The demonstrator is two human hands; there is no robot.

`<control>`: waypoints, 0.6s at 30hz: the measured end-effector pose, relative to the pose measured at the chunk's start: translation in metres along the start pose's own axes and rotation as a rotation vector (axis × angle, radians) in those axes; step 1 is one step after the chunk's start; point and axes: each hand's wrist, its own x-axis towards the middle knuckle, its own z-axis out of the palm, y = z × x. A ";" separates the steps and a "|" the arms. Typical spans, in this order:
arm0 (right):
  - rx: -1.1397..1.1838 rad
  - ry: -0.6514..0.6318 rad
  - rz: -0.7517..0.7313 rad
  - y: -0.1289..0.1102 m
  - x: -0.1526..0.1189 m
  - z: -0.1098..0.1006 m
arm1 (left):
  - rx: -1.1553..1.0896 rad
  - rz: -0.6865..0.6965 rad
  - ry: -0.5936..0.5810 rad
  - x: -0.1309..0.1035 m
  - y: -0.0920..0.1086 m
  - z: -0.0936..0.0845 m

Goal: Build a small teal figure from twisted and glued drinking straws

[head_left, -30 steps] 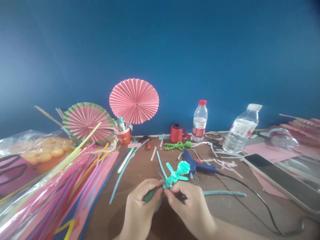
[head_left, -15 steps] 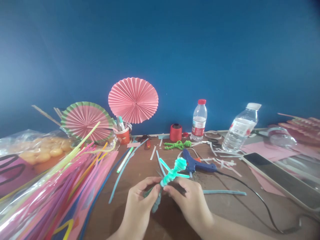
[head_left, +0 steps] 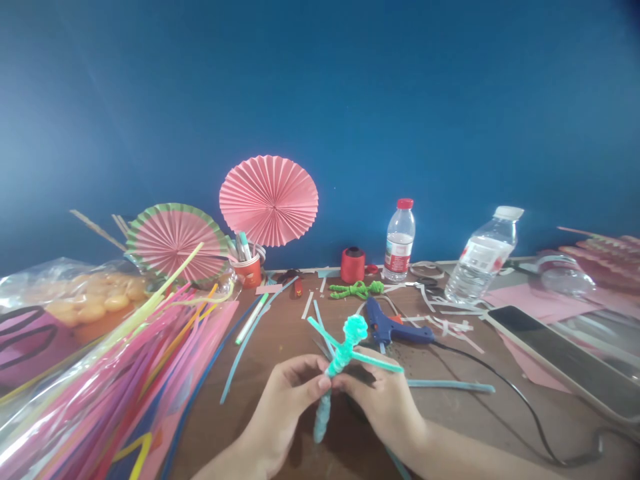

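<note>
Between my two hands is a small turquoise pipe-cleaner figure, tilted, with a coiled round head at the top and a thin arm sticking out to each side. Its wound lower part hangs below my fingers. My left hand pinches the figure's middle between thumb and index finger. On the other side my right hand grips it at the same height, its far fingers partly hidden behind. Just beyond lies a blue glue gun, with a green pipe-cleaner figure behind it.
Bundled colourful pipe cleaners in plastic lie at left. Pink paper fans, a pen cup, red tape and water bottles line the back. A phone lies at right; the glue gun's cord crosses the table.
The figure has turned more upright in my hands, its head shifting slightly left and its right arm now showing longer. My fingers keep their hold on its middle.
</note>
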 end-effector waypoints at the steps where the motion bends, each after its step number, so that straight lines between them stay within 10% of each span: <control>1: 0.019 -0.009 -0.015 0.001 0.000 0.000 | -0.020 -0.018 -0.020 0.000 0.000 -0.001; 18: 0.128 -0.186 -0.021 0.003 0.008 -0.008 | 0.042 -0.017 -0.248 0.001 0.006 -0.003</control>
